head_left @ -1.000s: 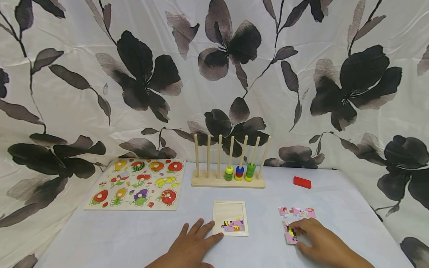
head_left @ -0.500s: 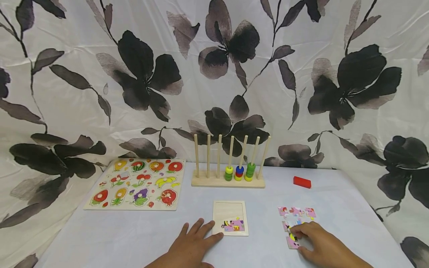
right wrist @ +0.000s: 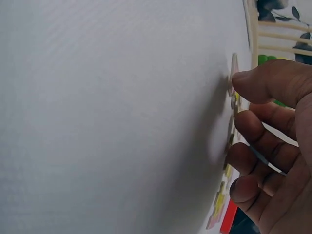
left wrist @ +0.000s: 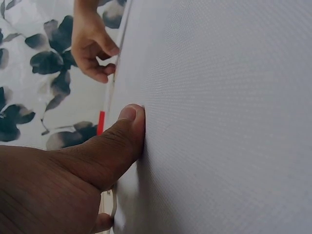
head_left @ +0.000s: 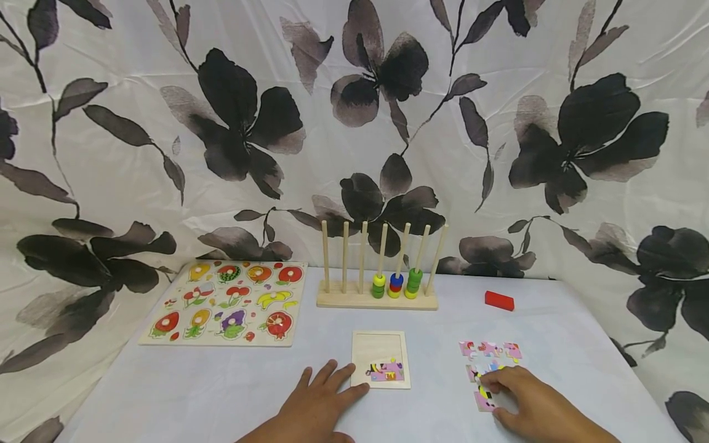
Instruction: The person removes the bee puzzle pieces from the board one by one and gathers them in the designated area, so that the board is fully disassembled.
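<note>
My left hand lies flat with spread fingers, its fingertips at the left and lower edge of a small wooden puzzle frame. In that frame are joined pink jigsaw pieces. My right hand is over several loose pink jigsaw pieces. Its thumb tip touches the edge of the nearest puzzle piece, and its loosely bent fingers rest among the others, hiding some. In the right wrist view, the thumb stands apart from the fingers. The left wrist view shows my left thumb on the cloth.
A fruit puzzle board lies at the back left. Behind the frame stands a wooden peg rack with coloured rings on three pegs. A red block lies at the back right. A floral cloth hangs behind the white-covered table.
Over the second, my right fingers have shifted slightly and the nearest piece has slid a little toward me, showing more pieces behind it. My left hand has stayed in place.
</note>
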Motion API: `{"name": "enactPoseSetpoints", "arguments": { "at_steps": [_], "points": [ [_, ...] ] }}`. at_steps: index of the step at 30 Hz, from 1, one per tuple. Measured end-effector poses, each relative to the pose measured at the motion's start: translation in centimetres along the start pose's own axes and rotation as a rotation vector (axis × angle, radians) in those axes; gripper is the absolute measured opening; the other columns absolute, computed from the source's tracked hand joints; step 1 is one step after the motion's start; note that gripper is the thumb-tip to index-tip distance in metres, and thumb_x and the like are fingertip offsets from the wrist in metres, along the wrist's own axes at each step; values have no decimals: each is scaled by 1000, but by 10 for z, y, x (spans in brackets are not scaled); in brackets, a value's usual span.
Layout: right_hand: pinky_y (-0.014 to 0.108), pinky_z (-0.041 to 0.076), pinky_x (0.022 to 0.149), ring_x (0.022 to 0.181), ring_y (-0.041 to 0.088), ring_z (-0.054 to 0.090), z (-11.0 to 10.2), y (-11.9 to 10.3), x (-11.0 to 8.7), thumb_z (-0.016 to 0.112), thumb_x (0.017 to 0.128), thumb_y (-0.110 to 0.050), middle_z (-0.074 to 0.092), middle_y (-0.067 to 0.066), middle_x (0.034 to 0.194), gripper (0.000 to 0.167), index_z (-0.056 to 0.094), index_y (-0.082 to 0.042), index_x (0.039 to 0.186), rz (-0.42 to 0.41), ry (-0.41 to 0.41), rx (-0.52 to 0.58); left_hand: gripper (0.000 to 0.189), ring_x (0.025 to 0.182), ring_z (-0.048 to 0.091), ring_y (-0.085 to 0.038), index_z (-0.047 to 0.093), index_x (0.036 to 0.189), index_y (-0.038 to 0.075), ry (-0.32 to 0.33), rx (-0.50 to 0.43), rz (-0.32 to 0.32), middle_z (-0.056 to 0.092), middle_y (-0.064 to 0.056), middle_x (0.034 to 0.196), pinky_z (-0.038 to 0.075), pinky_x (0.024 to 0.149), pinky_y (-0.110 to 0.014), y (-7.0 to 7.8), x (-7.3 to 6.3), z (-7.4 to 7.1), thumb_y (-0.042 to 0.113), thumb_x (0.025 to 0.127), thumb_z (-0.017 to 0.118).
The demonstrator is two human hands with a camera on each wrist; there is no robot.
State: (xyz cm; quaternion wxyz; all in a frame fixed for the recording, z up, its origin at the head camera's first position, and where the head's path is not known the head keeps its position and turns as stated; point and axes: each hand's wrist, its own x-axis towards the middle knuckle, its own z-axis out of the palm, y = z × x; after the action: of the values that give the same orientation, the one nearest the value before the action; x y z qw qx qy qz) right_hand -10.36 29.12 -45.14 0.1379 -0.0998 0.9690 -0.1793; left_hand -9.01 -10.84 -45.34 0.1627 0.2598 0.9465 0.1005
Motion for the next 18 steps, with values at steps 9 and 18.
{"name": "enactPoseSetpoints", "arguments": {
  "at_steps": [9,18],
  "points": [
    [33,52,88,98,1,55,1,-9,7,82,85,-26,58,-24,103,35,70,-24,118,-268,164,-50,79,145,35,-41,55,147,38,-4,-9,-3,41,-4,159,31,106,-73,0,1,0,57,76,84],
    [33,53,85,99,3,56,6,-39,24,82,84,-20,60,-20,106,37,70,-22,119,-355,177,-25,78,144,35,-41,55,147,38,-6,-4,1,41,-4,159,31,106,-73,0,2,0,57,77,84]
  ]
}}
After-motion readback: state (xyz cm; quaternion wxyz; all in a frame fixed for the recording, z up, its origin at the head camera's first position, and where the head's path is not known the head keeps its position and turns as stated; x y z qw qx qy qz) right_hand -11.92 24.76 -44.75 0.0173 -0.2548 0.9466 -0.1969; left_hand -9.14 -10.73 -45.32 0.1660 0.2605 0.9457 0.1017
